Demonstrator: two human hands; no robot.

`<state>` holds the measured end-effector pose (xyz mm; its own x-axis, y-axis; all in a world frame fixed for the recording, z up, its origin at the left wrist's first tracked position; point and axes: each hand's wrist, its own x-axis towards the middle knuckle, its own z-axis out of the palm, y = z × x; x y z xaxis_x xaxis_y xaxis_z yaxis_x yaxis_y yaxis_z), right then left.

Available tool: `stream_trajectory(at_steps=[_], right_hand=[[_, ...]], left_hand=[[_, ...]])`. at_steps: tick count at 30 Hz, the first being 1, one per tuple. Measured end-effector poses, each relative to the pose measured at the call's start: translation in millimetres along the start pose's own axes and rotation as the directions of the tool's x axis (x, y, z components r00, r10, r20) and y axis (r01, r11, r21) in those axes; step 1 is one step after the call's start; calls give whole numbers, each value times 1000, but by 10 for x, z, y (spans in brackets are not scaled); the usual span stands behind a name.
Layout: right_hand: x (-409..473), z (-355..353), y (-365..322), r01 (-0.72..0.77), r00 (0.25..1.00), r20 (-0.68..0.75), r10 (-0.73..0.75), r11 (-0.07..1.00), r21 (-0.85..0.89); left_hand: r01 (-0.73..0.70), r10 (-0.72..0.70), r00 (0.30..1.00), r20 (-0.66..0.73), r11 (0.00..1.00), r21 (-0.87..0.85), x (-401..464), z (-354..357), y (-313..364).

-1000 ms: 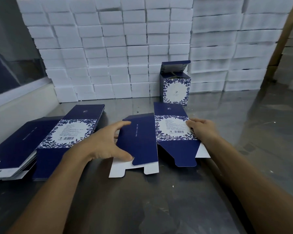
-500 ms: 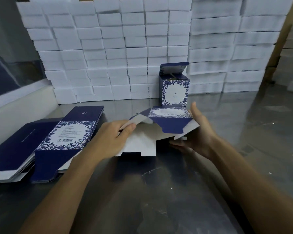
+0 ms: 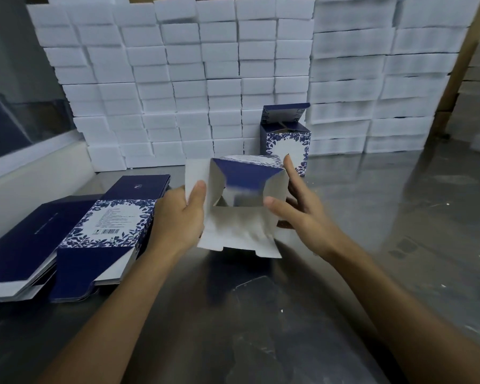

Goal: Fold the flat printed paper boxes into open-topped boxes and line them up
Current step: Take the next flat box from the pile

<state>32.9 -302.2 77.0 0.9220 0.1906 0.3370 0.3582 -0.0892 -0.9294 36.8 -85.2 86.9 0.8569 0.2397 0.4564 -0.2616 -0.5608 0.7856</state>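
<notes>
— What's changed since a second ago?

— Flat on the table a second ago, the box (image 3: 240, 206) is now up between my hands, popped open into a square tube; I look straight down its white inside.

— Who holds what?

— My left hand (image 3: 179, 217) pinches the left wall, thumb inside, fingers hidden behind. My right hand (image 3: 299, 209) clasps the right wall: thumb over the near edge, index finger straight up along the far corner, the rest curled underneath.

— Which step is this?

— Squaring the tube, I judge. Next the bottom flaps hanging toward me want tucking in, and that calls for one hand to steady the tube.

— And your arms?

— Both forearms reach forward, converging on the box, just above the steel table (image 3: 399, 245).

— Around your fingers?

— Beyond my right fingertips stands a finished box (image 3: 287, 142), lid flap up. Left of my left wrist lies the stack of flat boxes (image 3: 67, 239). Behind everything rise white foam blocks (image 3: 205, 79).
</notes>
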Motion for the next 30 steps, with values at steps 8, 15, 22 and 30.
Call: stream_trajectory(at_steps=[8,15,22,30], right_hand=[[55,-52,-36,171,937,-321,-137,982,80],[64,-83,-31,316,839,-466,-280,949,-1],[80,-126,104,282,895,-203,-397,857,-432],[69,-156,120,274,961,138,-239,769,-577]], left_hand=[[100,-106,994,-29,979,-176,18,-15,-53],[20,-42,995,-86,970,-241,-1,-13,47],[16,-53,988,-145,968,-249,12,-57,77],[104,-172,971,-169,930,-352,52,-63,24]])
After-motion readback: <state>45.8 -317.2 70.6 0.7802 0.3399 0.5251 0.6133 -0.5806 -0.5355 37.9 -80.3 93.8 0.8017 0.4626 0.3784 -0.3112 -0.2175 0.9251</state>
